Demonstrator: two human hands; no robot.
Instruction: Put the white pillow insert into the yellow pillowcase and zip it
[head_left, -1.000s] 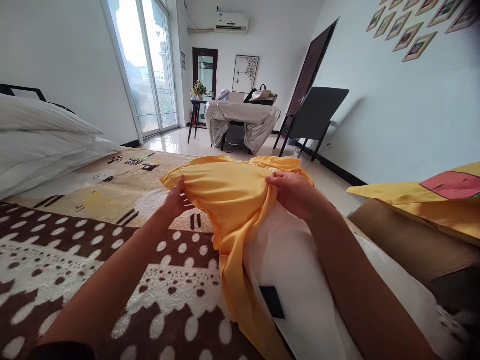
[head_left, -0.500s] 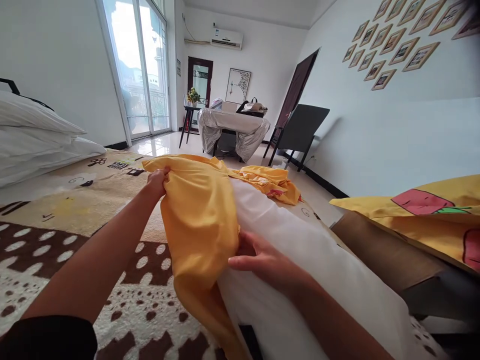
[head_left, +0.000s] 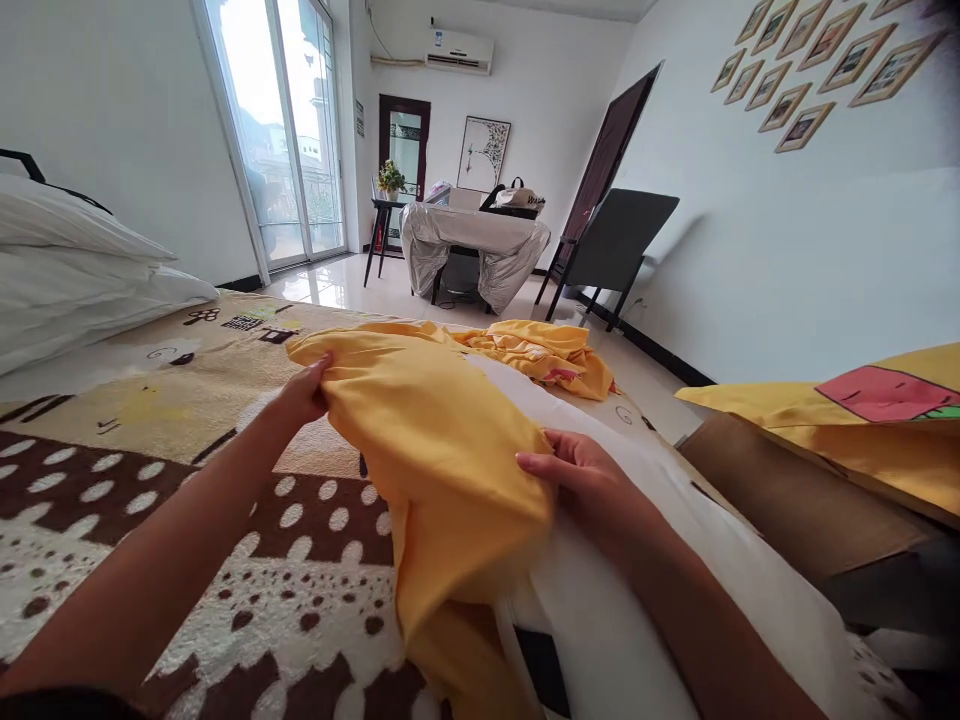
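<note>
While left hand (head_left: 304, 390) pinches cover (head_left: 435, 440) at its far corner, right hand (head_left: 581, 480) grasps bunched edge against pillow (head_left: 637, 600) beneath; fingertips partly hidden, grip seemingly closed. Cover drapes over pillow between both hands.

Risk: uneven pull bunches cloth; weak pinch lets corner slip free.

Risk: pillow lies along blanket (head_left: 150, 480) edge, right of right hand; hard tug could roll it toward box (head_left: 787, 500).

Room: open blanket left of left hand; crumpled cloth (head_left: 540, 355) beyond both hands.

Open to the left, hemmed in on the right.
Left of the left hand (head_left: 304, 392) the brown-and-cream dotted bed cover (head_left: 150, 500) lies bare up to stacked white pillows (head_left: 67, 270); a brown cardboard box (head_left: 787, 500) stands near the right hand (head_left: 585, 480), crumpled yellow cloth (head_left: 540, 350) beyond.
</note>
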